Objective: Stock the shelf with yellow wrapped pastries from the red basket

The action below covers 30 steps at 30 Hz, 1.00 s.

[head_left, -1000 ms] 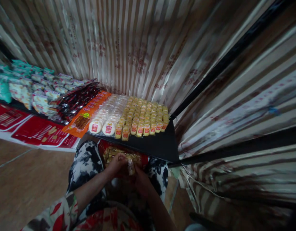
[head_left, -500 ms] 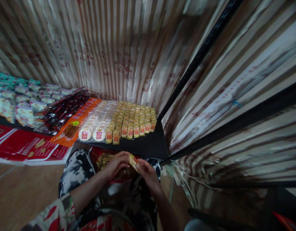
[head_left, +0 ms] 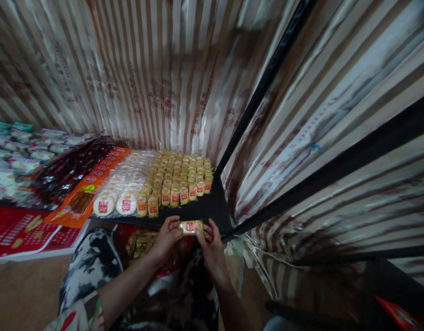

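Both my hands pinch one small yellow snack packet with a red label, held flat just above the front edge of a black shelf. My left hand grips its left end and my right hand its right end. Behind the packet, rows of the same yellow packets lie on the shelf, with round white packets to their left. A red bag of golden packets rests on my lap under my left wrist.
Orange packs, dark red packs and pale packs fill the shelf to the left. Red printed cartons lie below. Striped shiny cloth hangs behind and to the right, crossed by black bars.
My hands lifted a yellow packet out of the red bag on my lap and carried it up to the shelf's front edge. The view shifted rightward and down.
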Motion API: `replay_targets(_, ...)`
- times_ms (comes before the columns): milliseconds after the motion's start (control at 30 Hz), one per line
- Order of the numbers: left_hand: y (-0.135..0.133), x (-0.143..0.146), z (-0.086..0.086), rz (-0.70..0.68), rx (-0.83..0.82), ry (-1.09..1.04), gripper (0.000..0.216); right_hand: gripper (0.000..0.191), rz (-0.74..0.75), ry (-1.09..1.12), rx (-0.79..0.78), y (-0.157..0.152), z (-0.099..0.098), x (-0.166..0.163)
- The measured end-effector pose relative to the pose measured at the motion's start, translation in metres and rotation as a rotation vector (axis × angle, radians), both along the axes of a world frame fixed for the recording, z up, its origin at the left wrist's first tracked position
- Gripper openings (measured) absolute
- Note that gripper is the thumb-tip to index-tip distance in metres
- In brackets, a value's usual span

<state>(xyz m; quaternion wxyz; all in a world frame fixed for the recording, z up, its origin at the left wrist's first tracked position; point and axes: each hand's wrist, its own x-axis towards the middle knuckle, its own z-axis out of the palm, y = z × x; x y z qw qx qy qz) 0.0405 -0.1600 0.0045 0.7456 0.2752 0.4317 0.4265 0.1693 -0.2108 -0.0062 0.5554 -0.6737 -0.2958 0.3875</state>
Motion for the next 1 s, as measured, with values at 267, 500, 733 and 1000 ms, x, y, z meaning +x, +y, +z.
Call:
replay_targets(267,0.003,0.044,-0.003,-0.107,0.176,0.163,0.033,0.047,-0.039,0.133,0.091,0.010,-0.002,0.001)
replay_targets(500,0.035,0.070,-0.004,-0.230,0.557,0.755,0.017,0.066,-0.119,-0.041,0.163,0.048,-0.007,0.037)
replay_targets(733,0.053,0.094,0.013,-0.283,0.766,0.988,0.045,0.049,-0.188,-0.223,0.180,0.083,-0.007,0.070)
replay_targets(1000,0.097,0.130,0.045,-0.232,0.961,0.919,0.056,0.045,-0.271,-0.727,0.228,0.127,0.022,0.098)
